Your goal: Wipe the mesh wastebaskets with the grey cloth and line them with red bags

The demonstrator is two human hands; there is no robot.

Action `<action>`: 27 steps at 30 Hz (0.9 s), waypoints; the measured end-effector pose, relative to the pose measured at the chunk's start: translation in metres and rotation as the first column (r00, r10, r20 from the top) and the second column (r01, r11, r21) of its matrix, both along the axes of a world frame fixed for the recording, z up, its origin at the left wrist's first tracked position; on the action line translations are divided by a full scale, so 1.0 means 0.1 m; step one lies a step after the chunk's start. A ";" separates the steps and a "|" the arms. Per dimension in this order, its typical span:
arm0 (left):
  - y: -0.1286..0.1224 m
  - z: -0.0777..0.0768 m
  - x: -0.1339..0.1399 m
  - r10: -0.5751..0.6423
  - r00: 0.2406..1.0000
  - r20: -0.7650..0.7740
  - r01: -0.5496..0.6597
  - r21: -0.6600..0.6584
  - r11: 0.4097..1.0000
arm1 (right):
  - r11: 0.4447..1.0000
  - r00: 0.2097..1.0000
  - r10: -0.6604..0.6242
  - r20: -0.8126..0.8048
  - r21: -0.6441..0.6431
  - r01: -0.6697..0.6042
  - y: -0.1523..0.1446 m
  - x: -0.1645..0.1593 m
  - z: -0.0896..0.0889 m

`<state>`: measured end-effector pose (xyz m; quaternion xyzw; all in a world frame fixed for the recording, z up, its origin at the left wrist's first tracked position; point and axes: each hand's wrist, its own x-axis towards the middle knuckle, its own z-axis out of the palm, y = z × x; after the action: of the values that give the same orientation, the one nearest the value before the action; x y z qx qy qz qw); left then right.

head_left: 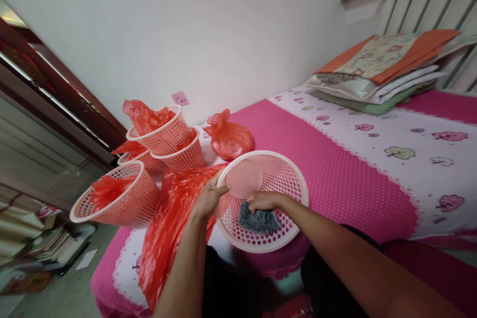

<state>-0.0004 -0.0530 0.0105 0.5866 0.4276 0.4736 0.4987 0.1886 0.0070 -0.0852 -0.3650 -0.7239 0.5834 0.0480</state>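
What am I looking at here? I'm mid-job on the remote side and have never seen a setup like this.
There is no machine: these are a person's own bare hands. The single picture comes from a camera worn on the head, looking forward and down. The left hand holds the left side of the rim of a pink mesh basket. The right hand reaches inside and appears to grip a dark grey cloth. On the bed sit four more baskets with red plastic in them, a tied red bag and loose red plastic. A stack of pillows and folded bedding lies at the far right.
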 end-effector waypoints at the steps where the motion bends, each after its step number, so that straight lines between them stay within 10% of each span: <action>1: 0.00 -0.01 -0.01 -0.008 1.000 0.006 0.008 -0.005 1.000 | 1.000 1.000 0.011 -0.014 -0.017 -0.011 -0.01 -0.01 -0.01; 27: -0.01 0.06 0.00 0.033 0.999 0.003 -0.033 0.039 0.999 | 0.908 0.934 -0.093 -0.345 -0.415 -0.063 -0.17 -0.13 -0.03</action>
<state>-0.0001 -0.0545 0.0167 0.5886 0.4270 0.4909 0.4799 0.1758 -0.0104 -0.0885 -0.2603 -0.5578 0.7812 0.1040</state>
